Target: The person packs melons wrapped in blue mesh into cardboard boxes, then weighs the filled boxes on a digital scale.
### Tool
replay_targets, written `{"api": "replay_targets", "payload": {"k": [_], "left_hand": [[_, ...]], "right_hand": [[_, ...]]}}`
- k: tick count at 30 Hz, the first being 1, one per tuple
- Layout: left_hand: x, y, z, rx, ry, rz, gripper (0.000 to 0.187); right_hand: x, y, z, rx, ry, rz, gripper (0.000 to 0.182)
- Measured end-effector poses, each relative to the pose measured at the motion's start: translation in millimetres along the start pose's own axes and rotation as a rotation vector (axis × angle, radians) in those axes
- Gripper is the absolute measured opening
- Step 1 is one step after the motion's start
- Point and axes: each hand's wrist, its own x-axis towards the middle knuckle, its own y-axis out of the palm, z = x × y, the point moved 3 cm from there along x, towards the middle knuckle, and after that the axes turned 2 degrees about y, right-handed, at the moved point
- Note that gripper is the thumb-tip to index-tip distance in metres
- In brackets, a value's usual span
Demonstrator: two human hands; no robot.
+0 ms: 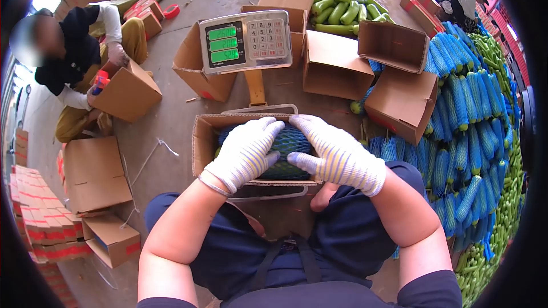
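Note:
In front of me an open cardboard box (201, 151) stands on a scale, below its display head (245, 41) with green lit digits. Inside the box lie green vegetables in blue netting (291, 151). My left hand (246, 151), in a striped white glove, rests on the netted vegetables at the box's left half, fingers spread. My right hand (337, 154), gloved the same way, lies over the right side of the box with its thumb and fingers apart, the thumb touching the netting.
Empty open boxes (337, 63) stand beyond the scale, with loose green vegetables (342, 5) behind. Blue-netted vegetables (456, 102) are heaped at right. A co-worker (85, 51) handles a box (130, 91) at left; another person (461, 3) is at far right. Flat cartons (43, 205) are stacked left.

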Motion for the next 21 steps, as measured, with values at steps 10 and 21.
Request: {"api": "replay_targets", "payload": {"k": [10,21], "left_hand": [[-13.6,10.9,19.3,0.136,-0.079,-0.029,0.064],[-14.9,25.5,30.5,0.12,-0.158,0.049,0.076]], "right_hand": [[28.9,49.4,-25.4,0.214,0.239,-0.038,0.074],[34.8,47.6,-34.9,0.017,0.401,-0.023,0.082]]}}
